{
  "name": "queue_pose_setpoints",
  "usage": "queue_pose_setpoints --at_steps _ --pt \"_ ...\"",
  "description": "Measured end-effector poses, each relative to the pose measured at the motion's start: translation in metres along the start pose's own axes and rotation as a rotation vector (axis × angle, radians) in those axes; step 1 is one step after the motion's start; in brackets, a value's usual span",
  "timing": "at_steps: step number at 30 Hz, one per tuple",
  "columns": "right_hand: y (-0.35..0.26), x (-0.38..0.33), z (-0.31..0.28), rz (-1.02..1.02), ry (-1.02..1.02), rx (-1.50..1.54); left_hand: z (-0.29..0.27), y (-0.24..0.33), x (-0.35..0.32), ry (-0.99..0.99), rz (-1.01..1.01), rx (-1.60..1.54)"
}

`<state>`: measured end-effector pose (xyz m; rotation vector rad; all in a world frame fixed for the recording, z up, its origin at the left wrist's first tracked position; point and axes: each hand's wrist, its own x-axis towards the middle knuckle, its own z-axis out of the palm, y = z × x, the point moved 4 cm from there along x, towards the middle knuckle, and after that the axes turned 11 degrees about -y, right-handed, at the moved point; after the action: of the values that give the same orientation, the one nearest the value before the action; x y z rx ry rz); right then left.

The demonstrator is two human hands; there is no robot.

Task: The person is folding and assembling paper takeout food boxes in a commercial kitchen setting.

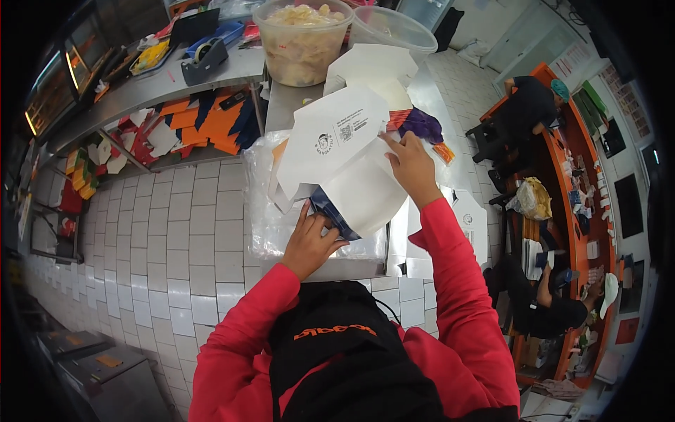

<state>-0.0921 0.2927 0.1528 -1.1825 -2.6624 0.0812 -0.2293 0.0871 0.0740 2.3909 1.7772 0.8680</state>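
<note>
A white cardboard takeaway box (376,193) with dark blue outer side panels is partly folded on the metal table in front of me. Its white flap (330,141) bears dark print and slants up at the left. My left hand (309,241) grips the near-left blue side, fingers on the panel. At the box's far right edge, my right hand (410,165) pinches the cardboard with thumb and forefinger; the exact contact is small and partly hidden. Just beyond that hand lie purple and orange packets (422,125). Another open white box (369,70) is behind the first.
Clear plastic bags (261,211) lie left of the box, and flat white cardboard (467,221) is at its right. A large clear tub (301,49) of pale food stands at the back. A tape dispenser (204,62) sits on the side table. Two people work at the orange counter (562,190).
</note>
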Motion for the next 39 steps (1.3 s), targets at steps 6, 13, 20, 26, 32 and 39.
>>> queue_pose_setpoints --at_steps 6,13,20,26,32,39 --pt "-0.101 -0.07 -0.008 -0.124 -0.157 0.485 0.004 0.001 0.003 0.004 -0.089 -0.079" --pt "-0.114 -0.076 0.025 -0.178 -0.036 0.125 0.001 0.01 0.009 0.059 -0.022 -0.06" --pt "-0.118 -0.078 0.029 -0.175 -0.155 0.11 0.006 0.006 -0.002 0.026 0.065 0.0" --pt "-0.121 -0.08 0.03 -0.179 -0.214 0.179 0.002 0.001 -0.006 -0.036 0.102 -0.026" --pt "-0.117 -0.084 0.036 -0.227 -0.247 0.192 -0.009 -0.036 -0.01 -0.009 0.068 0.199" --pt "-0.119 -0.092 0.051 -0.315 -0.231 0.247 0.006 -0.056 -0.018 -0.019 -0.126 0.089"
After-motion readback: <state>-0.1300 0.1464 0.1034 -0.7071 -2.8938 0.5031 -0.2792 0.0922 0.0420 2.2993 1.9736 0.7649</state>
